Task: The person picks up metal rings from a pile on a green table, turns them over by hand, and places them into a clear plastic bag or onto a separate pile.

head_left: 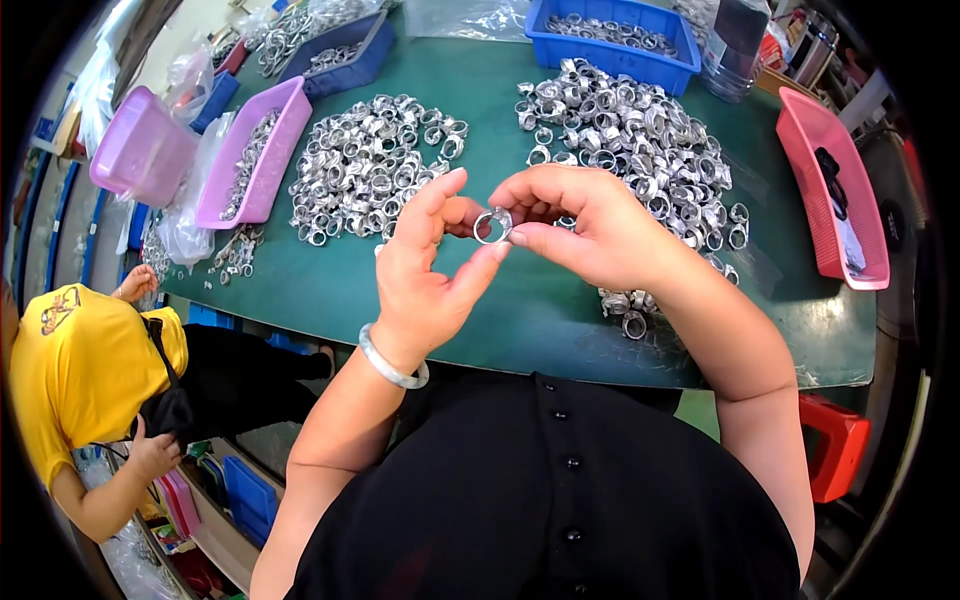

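A silver metal ring point(482, 231) is held up over the table between my two hands. My left hand point(428, 265), with a pale bangle point(385, 362) on its wrist, has its thumb and fingers curled at the ring's left side. My right hand point(590, 222) pinches the ring's right edge between thumb and fingertips. Behind my left hand lies a heap of similar silver rings point(365, 160). A larger ring heap point(650, 135) spreads behind and beyond my right hand, with part of it hidden by that hand and forearm.
On the green table point(480, 100) stand a pink-purple tray point(262, 160) of small metal parts, a blue tray point(610, 38) of rings and a pink basket point(835, 190). A clear bottle point(735, 50) is at the back right. A person in yellow point(95, 370) is at the left.
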{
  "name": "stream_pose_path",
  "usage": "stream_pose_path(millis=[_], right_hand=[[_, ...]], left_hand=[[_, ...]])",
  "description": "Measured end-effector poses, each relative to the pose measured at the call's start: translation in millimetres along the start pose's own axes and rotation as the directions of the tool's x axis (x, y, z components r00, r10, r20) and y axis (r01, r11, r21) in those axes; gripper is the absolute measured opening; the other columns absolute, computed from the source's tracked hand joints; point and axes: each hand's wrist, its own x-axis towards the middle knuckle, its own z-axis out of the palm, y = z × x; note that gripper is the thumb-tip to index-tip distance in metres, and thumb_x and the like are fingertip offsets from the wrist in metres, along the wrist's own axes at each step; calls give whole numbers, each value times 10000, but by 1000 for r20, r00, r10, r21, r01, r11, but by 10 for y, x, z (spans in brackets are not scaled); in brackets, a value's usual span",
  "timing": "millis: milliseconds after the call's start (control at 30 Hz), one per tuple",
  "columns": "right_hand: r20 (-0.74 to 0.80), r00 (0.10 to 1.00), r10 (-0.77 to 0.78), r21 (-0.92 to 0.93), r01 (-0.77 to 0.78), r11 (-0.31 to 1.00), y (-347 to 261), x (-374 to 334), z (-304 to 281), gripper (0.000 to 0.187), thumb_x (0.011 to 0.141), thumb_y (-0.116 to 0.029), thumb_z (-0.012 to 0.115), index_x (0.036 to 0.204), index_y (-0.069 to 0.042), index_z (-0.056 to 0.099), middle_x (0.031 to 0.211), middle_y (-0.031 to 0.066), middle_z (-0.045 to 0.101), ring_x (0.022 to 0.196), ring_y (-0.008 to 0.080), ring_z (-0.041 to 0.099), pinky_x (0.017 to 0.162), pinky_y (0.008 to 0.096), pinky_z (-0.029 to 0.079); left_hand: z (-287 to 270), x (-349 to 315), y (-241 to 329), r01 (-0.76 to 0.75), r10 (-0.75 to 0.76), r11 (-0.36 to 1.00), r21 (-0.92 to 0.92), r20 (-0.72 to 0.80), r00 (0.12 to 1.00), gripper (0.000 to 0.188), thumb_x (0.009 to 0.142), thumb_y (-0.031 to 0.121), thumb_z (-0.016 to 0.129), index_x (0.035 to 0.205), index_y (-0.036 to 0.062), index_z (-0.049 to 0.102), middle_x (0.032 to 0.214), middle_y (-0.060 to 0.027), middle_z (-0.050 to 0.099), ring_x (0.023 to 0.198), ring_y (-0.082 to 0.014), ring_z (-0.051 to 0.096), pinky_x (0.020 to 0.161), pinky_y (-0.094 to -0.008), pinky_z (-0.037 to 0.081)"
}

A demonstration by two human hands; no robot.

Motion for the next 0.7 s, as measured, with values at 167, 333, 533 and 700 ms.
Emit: stream_pose_path(millis=[167, 333, 533, 700], right_hand=[[8, 999, 31, -24, -31, 999, -1, -2, 8, 248, 784, 10, 608, 1030, 15, 574, 868, 48, 595, 786, 107, 561, 719, 257, 481], [5, 999, 37, -34, -36, 999, 29, -7, 24, 237, 786, 4, 611, 1020, 17, 581, 861, 50, 601, 777, 109, 569, 710, 255, 484], [21, 993, 116, -101, -113, 988, 49, -3, 21, 182, 786, -54, 617, 952, 18, 603, 777, 82, 620, 717, 145, 597, 660, 274, 487], [148, 979, 143, -269, -99, 958, 18, -9, -1, 177, 777, -132, 615, 884, 8, 614, 729, 139, 627, 681, 241, 619, 633, 330, 482]], left_hand=[[-4, -6, -14, -49, 49, 997, 55, -4, 999, 601, 690, -37, 700, 1231, 5, 444, 854, -92, 622, 766, -153, 612, 708, -274, 505], [-7, -2, 21, -92, 93, 990, 103, -1, 996, 607, 680, -53, 700, 1228, 3, 444, 852, -93, 622, 764, -160, 620, 710, -282, 514], [5, -73, -21, -50, 61, 983, 179, -58, 996, 498, 672, -25, 723, 1128, -2, 523, 875, -99, 617, 741, -160, 620, 680, -269, 511], [21, -133, -96, 23, -11, 992, 126, -95, 995, 392, 667, -9, 737, 1020, -6, 566, 867, -97, 611, 722, -155, 613, 656, -261, 504]])
